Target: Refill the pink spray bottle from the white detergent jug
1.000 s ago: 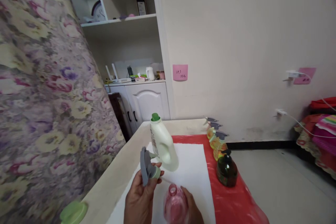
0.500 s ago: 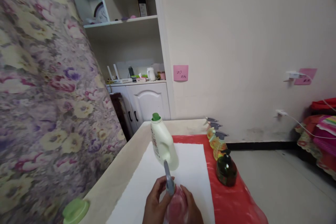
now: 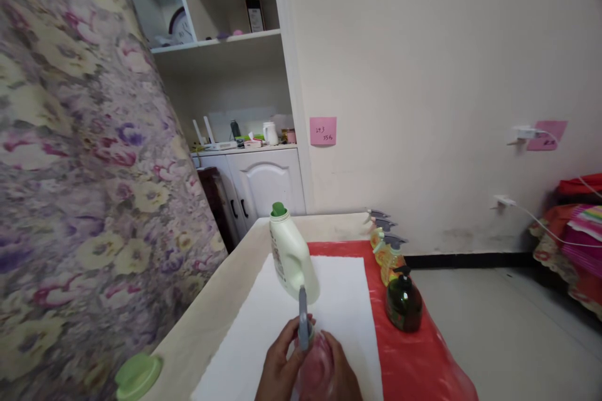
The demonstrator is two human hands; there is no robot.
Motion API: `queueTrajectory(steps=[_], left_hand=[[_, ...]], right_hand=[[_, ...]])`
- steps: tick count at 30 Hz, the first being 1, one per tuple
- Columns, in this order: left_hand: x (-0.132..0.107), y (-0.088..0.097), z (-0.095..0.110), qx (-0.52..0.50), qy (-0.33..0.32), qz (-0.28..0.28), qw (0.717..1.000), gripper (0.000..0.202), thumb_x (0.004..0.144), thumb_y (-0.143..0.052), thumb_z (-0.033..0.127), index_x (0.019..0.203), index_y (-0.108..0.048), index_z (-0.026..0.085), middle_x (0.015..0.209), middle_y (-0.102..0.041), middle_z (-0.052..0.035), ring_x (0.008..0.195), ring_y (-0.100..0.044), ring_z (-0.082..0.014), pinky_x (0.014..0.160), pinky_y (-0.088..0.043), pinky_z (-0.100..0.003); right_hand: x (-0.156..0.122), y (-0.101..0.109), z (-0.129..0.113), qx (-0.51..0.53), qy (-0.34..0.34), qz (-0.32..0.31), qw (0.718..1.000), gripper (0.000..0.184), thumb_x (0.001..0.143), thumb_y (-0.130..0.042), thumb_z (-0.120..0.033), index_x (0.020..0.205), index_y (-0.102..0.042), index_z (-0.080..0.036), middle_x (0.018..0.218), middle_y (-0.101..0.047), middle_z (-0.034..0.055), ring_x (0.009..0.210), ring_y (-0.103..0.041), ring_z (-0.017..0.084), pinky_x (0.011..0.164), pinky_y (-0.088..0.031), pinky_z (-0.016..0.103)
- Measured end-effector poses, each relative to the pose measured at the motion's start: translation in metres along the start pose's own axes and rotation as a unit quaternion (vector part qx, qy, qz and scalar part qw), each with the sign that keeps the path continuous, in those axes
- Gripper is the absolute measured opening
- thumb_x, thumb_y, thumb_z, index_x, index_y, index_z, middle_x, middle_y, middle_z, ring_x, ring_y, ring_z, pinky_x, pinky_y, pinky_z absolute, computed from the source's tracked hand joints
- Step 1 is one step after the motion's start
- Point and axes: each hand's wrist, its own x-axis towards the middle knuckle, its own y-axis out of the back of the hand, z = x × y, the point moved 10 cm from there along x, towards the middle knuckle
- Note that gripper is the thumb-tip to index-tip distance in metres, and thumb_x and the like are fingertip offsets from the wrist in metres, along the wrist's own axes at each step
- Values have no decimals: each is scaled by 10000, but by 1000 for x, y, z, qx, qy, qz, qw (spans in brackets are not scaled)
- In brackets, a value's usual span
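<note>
A pink see-through spray bottle (image 3: pixel 317 364) stands between my hands at the bottom middle, over the white sheet (image 3: pixel 345 288). My left hand (image 3: pixel 278 366) is closed around the grey trigger head (image 3: pixel 303 321) at its neck, thumb and fingers on either side. Wrapped along the bottle's right side is my right hand (image 3: pixel 344 373). The lower part of the bottle drops out of the picture. Just beyond, a pale green detergent jug (image 3: pixel 290 254) stands uncapped, a darker green spout in its mouth. Its light green cap (image 3: pixel 138 377) lies at the lower left.
On the red cloth (image 3: pixel 404 357) at the right stand a dark green pump bottle (image 3: pixel 404 306) and several yellow spray bottles (image 3: pixel 389 266) in a row. A floral curtain (image 3: pixel 103 200) hangs along the left. Behind the table are a white cabinet (image 3: pixel 268 178) and a wall (image 3: pixel 423 75).
The grey trigger head has turned slightly, its far end swinging a little to the right and now more upright in view. Both hands keep their hold on the spray bottle.
</note>
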Motion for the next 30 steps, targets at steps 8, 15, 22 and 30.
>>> queueTrajectory(steps=[8,15,22,30], left_hand=[[2,0,2,-5,11,5,1000,468,752,-716,444,1167,-626,246,1226,-698,-97,1156,-610,-299,1003,-463,-410],[0,0,13,5,4,55,998,287,745,-736,403,965,-678,228,1067,-730,-66,991,-655,-269,890,-495,-343],[-2,-1,24,50,-48,16,997,269,827,-660,379,1056,-699,242,1027,-712,-41,961,-644,-247,851,-485,-305],[-8,-2,12,3,-29,50,998,356,831,-623,459,1127,-682,269,1159,-722,-51,1111,-628,-283,982,-462,-351]], right_hand=[[3,-3,1,34,-9,-13,999,929,386,-688,-32,1267,-454,-207,1265,-650,87,1164,-627,298,963,-527,332],[4,-7,7,33,8,-23,999,959,375,-752,-47,1279,-476,-206,1319,-622,109,1238,-569,339,1027,-491,377],[2,1,-3,40,3,-23,999,948,366,-647,22,1271,-438,-171,1287,-630,119,1207,-594,308,1026,-487,356],[3,-2,3,60,-19,-37,997,931,370,-655,13,1249,-433,-199,1295,-631,111,1213,-591,305,1020,-485,366]])
